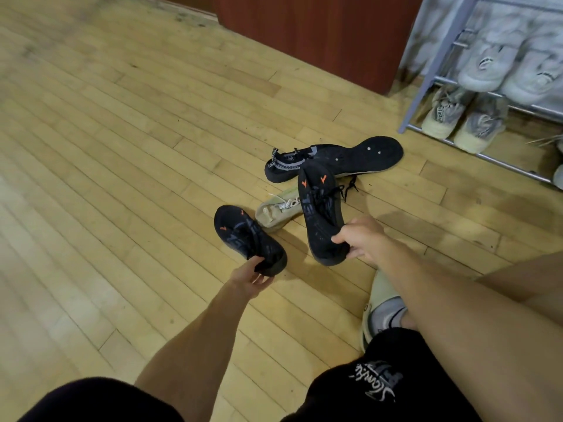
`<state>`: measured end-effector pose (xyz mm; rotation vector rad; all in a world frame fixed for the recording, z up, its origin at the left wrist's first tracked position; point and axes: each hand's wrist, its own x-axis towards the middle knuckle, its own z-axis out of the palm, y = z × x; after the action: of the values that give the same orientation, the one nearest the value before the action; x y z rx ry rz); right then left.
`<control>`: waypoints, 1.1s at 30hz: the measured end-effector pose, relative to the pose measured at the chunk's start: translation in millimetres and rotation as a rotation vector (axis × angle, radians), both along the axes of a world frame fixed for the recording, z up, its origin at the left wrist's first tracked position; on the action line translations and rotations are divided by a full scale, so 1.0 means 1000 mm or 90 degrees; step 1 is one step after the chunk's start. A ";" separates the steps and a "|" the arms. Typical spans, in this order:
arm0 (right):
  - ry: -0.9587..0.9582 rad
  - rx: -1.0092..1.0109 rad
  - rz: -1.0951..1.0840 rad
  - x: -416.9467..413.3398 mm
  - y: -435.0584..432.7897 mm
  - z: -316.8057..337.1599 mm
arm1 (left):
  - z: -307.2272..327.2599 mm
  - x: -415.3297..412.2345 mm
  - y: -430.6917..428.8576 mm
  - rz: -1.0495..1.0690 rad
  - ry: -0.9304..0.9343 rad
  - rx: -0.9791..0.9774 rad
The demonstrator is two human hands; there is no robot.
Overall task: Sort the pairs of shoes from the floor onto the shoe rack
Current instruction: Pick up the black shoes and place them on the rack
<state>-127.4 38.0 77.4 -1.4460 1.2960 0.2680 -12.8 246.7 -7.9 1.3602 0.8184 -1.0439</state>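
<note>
Shoes lie grouped at the centre of the frame on the wooden floor (122, 147), left of the shoe rack (432, 71) at the upper right. The left hand (249, 278) is extended forward, fingers closed on the heel of one black shoe with orange marks (243, 236). The right hand (362, 239) is extended likewise, clamped on the heel of its matching black shoe (320, 208). Behind these, one beige shoe (277, 211) and one black-and-grey shoe (335, 158), sole partly upturned, are seen. On the rack, two pairs are counted: one white pair (511, 65) above, one grey pair (463, 117) below.
</note>
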 end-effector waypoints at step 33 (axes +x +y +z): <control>-0.180 -0.259 -0.305 -0.142 -0.207 0.193 | 0.259 -0.045 -0.323 -0.569 -0.441 -0.189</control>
<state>-269.4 -169.2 270.0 -1.3871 1.4625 -0.5264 -58.1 -75.9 250.7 1.6941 -0.5004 -1.1564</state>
